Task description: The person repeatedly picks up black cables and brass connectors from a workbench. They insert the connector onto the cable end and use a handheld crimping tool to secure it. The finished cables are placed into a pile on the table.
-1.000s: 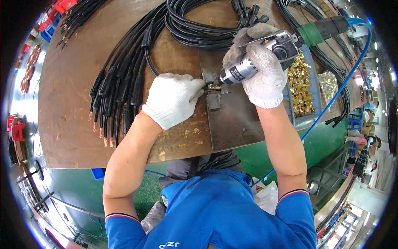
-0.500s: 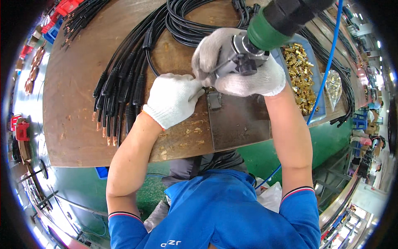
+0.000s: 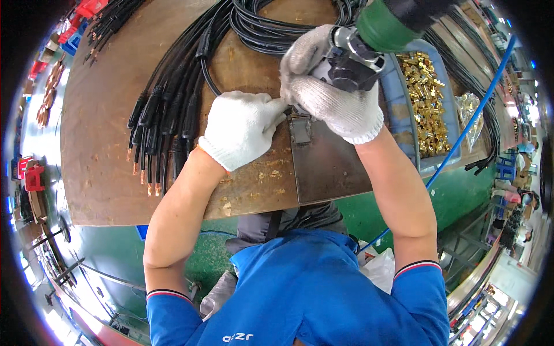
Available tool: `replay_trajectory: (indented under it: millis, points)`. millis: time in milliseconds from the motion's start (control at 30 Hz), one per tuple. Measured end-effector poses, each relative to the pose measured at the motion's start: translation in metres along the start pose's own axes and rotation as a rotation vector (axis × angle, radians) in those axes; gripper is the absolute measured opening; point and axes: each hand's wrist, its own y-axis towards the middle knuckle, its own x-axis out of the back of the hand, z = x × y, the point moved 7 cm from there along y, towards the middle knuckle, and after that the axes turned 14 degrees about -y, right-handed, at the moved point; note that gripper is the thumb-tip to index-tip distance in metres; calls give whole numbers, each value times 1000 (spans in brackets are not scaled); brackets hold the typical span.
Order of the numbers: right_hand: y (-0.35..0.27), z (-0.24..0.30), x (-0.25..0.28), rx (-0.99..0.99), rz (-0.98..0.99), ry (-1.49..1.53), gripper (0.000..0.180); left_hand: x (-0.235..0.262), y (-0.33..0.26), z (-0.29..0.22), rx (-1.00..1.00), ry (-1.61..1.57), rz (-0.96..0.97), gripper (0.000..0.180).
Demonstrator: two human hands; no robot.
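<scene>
My left hand [image 3: 239, 128], in a white knit glove, is closed with its fingertips pinched at the end of a black cable [image 3: 210, 79]. The cable runs under the glove, so its tip is mostly hidden. My right hand [image 3: 334, 95], also gloved, wraps around the metal head of a green-and-black power tool [image 3: 378, 29]. The fingertips of both hands meet just above a small metal block [image 3: 300, 130] on a dark plate [image 3: 334, 167]. What lies between the fingers and the tool's working end is covered by the gloves.
A blue-grey bin [image 3: 407, 124] of small brass fittings [image 3: 426, 104] stands right of my hands. Bundled black cables [image 3: 167, 121] with bare copper ends lie at left, coiled cables [image 3: 254, 34] beyond. A blue hose [image 3: 476, 115] crosses at right, before a clear plastic bag [image 3: 468, 109].
The tool's head has tilted and shifted slightly right, with my right hand turning around it. The upper blue hose has swung right. My left hand stays nearly in place.
</scene>
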Motion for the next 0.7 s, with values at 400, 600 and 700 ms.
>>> replay_trajectory:
  millis: [400, 600, 700]
  points:
    - [8, 29, 98, -147, -286, 130, 18, 9, 0, -3, 26, -39, 18, 20]
    - [-33, -5, 233, -587, -618, 16, 15, 26, 11, -17, 15, -76, -68, 16]
    - [-64, -21, 261, -719, -676, -204, 17, 26, 12, -18, -7, -103, -98, 20]
